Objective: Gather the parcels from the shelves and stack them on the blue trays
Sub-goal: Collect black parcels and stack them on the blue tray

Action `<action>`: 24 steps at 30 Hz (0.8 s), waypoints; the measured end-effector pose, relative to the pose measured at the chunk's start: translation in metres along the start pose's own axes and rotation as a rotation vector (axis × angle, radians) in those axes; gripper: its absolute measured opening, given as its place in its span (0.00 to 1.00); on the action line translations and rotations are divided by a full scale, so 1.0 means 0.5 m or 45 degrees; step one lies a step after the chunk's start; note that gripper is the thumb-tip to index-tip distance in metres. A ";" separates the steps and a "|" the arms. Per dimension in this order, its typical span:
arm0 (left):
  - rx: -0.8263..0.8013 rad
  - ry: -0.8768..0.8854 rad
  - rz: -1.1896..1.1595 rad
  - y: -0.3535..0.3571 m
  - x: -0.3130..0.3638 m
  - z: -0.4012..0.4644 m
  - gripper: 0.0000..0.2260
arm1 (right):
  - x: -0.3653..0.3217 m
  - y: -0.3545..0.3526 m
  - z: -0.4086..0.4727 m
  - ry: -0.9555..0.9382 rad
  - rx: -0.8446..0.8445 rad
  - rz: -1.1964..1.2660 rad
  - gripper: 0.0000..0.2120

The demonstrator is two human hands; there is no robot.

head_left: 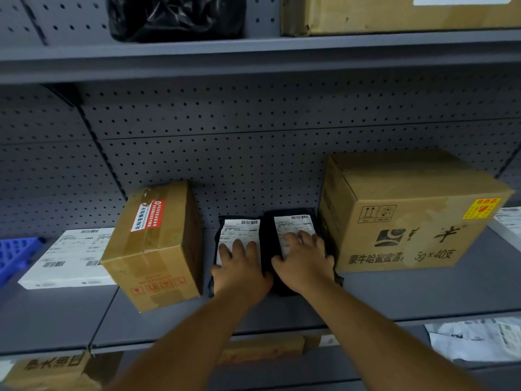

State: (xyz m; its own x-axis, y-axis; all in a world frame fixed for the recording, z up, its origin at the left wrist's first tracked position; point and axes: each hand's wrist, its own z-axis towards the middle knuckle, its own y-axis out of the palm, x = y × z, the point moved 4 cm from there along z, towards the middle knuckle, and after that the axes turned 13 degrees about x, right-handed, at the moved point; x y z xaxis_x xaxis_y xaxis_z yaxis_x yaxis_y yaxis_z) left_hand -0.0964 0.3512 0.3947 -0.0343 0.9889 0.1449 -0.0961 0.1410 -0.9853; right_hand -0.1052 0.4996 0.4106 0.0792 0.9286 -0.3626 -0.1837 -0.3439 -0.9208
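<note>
Blue tray peeks in at the shelf's left edge. Next come a white parcel, a brown box, then two black parcels. The left hand lies spread flat on one black parcel; the right hand lies spread on the other. A big box waits. Most parcels are not gathered yet.

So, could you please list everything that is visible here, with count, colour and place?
Black parcels: 2, white labels, middle shelf centre, side by side.
Small box: 1, brown, left of them, tilted.
Large box: 1, brown, right of them.
White parcel: 1, flat, far left.
Blue tray: 1, left edge, partly seen.
Black bag: 1, top shelf.
Top box: 1, brown, top shelf right.
Left hand: on left black parcel.
Right hand: on right black parcel.
</note>
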 end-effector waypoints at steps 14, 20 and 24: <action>0.152 0.060 -0.050 -0.020 -0.006 -0.049 0.30 | -0.001 -0.026 -0.045 -0.047 0.048 -0.078 0.34; 0.203 0.087 -0.058 -0.065 -0.002 -0.055 0.30 | -0.016 -0.066 -0.057 -0.003 0.071 -0.037 0.34; 0.245 0.102 -0.081 -0.099 -0.007 -0.061 0.30 | -0.029 -0.109 -0.067 0.008 0.120 0.033 0.27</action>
State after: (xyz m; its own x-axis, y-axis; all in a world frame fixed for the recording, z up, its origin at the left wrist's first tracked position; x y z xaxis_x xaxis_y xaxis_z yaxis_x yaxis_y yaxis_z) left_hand -0.0611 0.3422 0.4401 0.0561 0.9799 0.1912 -0.2843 0.1993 -0.9378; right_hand -0.0637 0.5003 0.4612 0.0797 0.9186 -0.3871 -0.2769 -0.3526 -0.8939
